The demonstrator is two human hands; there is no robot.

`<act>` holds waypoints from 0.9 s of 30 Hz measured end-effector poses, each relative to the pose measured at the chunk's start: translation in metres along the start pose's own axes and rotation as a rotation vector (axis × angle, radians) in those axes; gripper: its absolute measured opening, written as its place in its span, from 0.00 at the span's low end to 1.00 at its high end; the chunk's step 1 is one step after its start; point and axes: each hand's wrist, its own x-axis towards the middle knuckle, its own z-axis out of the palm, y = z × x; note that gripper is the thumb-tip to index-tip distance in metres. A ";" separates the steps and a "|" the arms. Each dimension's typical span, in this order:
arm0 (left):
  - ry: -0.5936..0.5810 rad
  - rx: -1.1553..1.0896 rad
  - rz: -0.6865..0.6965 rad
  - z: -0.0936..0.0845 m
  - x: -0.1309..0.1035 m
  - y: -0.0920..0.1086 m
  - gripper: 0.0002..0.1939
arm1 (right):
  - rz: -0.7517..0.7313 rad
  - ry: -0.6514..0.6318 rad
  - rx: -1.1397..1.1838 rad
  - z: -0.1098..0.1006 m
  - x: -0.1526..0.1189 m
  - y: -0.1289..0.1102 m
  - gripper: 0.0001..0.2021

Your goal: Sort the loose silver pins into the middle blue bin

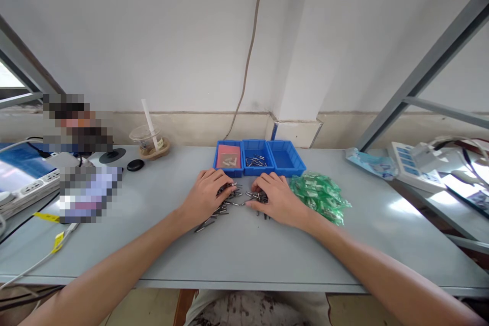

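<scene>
On the left of the grey table (229, 260), a white power strip (42, 183) lies near the edge, and close to it is a flat thing (91, 193) which is too blurred to tell. Next comes a black round object (135, 165), and just behind it a clear cup (141, 135) with a white straw (148, 122) sits in a brown holder (155, 153).

Then the left hand (208, 193) rests over a loose heap of small metal pins (221, 210). Its fingers are half bent and the thumb stands a little apart from them, with pins showing between; whether it grips any, I cannot tell.

Behind the hands, three blue bins stand in a row. The left bin (236, 173) contains a pink sheet (229, 150) with a small clear bag on it, the middle bin (255, 146) contains some pins, and the right bin (284, 155) touches the middle one.

The right hand (277, 196) curves around a second, smaller heap of pins (260, 196). Its thumb and fingers are partly open around them, but I cannot tell if they grip firmly.

Just beside this hand lie green plastic bags (321, 196), and farther right a pale blue packet (370, 162) and another power strip (412, 163).
</scene>
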 end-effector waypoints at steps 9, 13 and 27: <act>0.040 0.026 -0.007 0.003 -0.001 -0.003 0.10 | -0.021 -0.049 0.024 0.001 0.000 0.004 0.06; 0.043 0.035 -0.005 0.002 -0.001 -0.002 0.09 | -0.011 -0.035 0.001 0.001 -0.001 0.002 0.04; -0.030 0.033 -0.032 0.001 0.000 -0.001 0.08 | 0.014 0.063 0.164 0.005 0.002 0.004 0.05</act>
